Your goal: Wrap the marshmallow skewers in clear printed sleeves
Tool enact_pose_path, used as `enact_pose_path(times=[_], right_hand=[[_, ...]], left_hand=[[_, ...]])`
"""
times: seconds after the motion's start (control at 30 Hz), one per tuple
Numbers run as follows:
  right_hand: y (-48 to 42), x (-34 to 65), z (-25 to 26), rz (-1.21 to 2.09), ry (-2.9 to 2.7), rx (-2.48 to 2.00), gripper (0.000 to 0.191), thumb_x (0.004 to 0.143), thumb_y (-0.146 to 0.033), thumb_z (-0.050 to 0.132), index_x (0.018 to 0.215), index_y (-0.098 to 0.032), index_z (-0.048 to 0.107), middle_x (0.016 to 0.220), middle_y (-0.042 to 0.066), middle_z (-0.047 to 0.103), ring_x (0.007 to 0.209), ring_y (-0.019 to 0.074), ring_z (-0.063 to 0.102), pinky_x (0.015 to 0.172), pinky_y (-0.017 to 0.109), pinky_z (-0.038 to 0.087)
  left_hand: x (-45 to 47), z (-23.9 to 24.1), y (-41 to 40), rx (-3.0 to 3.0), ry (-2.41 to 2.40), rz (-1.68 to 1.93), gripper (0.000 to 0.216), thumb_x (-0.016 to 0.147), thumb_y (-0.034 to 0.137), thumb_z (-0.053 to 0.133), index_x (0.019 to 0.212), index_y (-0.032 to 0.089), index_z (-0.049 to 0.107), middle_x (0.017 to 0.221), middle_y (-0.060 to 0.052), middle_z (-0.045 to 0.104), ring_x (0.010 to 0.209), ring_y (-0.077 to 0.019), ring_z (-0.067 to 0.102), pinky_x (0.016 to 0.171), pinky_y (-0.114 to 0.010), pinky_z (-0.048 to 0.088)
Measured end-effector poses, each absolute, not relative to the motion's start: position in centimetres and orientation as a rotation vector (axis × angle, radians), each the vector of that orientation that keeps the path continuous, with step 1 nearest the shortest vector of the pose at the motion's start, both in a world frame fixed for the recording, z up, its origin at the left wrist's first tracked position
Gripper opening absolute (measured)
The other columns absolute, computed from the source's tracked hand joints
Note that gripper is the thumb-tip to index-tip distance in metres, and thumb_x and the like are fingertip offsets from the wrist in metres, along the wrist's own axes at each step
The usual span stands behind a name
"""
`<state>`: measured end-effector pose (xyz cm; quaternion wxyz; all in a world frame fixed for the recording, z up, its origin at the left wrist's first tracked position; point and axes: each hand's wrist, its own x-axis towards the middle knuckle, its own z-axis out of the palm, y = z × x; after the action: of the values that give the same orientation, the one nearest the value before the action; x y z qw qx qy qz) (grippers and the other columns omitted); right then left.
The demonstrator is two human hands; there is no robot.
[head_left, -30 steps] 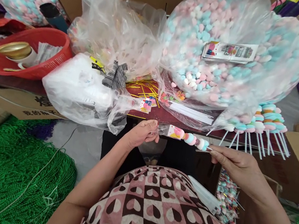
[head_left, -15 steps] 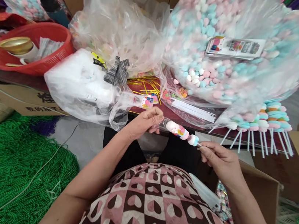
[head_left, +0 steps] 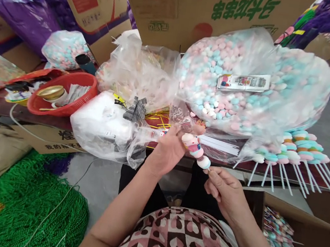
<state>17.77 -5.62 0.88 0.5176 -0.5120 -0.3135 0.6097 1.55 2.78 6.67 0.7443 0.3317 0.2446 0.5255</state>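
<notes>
Left hand (head_left: 167, 151) is clenched around the top end of the marshmallow skewer (head_left: 195, 149). Right hand (head_left: 225, 190) pinches its stick at the bottom. The skewer is tilted, in the air over the person's lap, just in front of the table edge (head_left: 223, 166). Behind it is the big candy bag (head_left: 249, 90). Finished skewers (head_left: 291, 143) are lined up to the right, the red basket (head_left: 63, 103) to the left.

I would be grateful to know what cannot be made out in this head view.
Head view: the stick of the marshmallow skewer, mostly hidden inside the grip of the right hand.
Head view: fingertips of the left hand, hidden behind the hand itself.
Head view: print on the card in the big bag, too small.
Head view: the box at lower right, cut off by the edge.
</notes>
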Motion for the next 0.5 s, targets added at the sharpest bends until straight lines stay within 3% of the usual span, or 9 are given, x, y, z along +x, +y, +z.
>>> enact_pose_path(times=[0.13, 0.3, 0.4, 0.5], right_hand=[[-5.6, 17.1, 0.7, 1.315, -0.794, -1.295, 0.033, 0.072, -0.049, 0.077, 0.086, -0.019, 0.069, 0.046, -0.005, 0.05, 0.042, 0.0089, 0.039, 0.04, 0.021, 0.022], [-5.9, 16.4, -0.4, 1.114, -0.865, -1.36, 0.029, 0.08, -0.048, 0.071, 0.091, -0.02, 0.07, 0.049, -0.005, 0.051, 0.044, 0.0097, 0.039, 0.041, 0.023, 0.028], [-5.9, 16.1, -0.4, 1.211, -0.792, -1.329, 0.03, 0.081, -0.05, 0.07, 0.088, -0.02, 0.069, 0.044, -0.007, 0.044, 0.042, 0.0099, 0.038, 0.041, 0.023, 0.025], [-5.6, 15.8, -0.1, 1.357, -0.73, -1.25, 0.031, 0.081, -0.05, 0.069, 0.084, -0.02, 0.067, 0.04, -0.009, 0.038, 0.039, 0.0084, 0.032, 0.044, 0.024, 0.031]], left_hand=[[2.6, 6.7, 2.8, 0.715, 0.579, 1.21, 0.038, 0.07, 0.048, 0.079, 0.089, 0.02, 0.06, 0.082, -0.001, 0.065, 0.089, -0.0217, 0.068, 0.067, -0.028, 0.049], [3.6, 5.7, 2.5, 0.613, 0.585, 1.277, 0.036, 0.079, 0.051, 0.071, 0.082, 0.019, 0.056, 0.077, 0.001, 0.061, 0.087, -0.0202, 0.068, 0.067, -0.027, 0.049], [3.8, 4.8, 2.2, 0.609, 0.612, 1.267, 0.037, 0.079, 0.053, 0.07, 0.082, 0.018, 0.057, 0.077, 0.0, 0.062, 0.085, -0.019, 0.068, 0.072, -0.029, 0.05], [4.0, 4.0, 1.9, 0.64, 0.635, 1.269, 0.038, 0.077, 0.053, 0.072, 0.082, 0.018, 0.058, 0.077, 0.0, 0.064, 0.082, -0.0172, 0.067, 0.074, -0.029, 0.049]])
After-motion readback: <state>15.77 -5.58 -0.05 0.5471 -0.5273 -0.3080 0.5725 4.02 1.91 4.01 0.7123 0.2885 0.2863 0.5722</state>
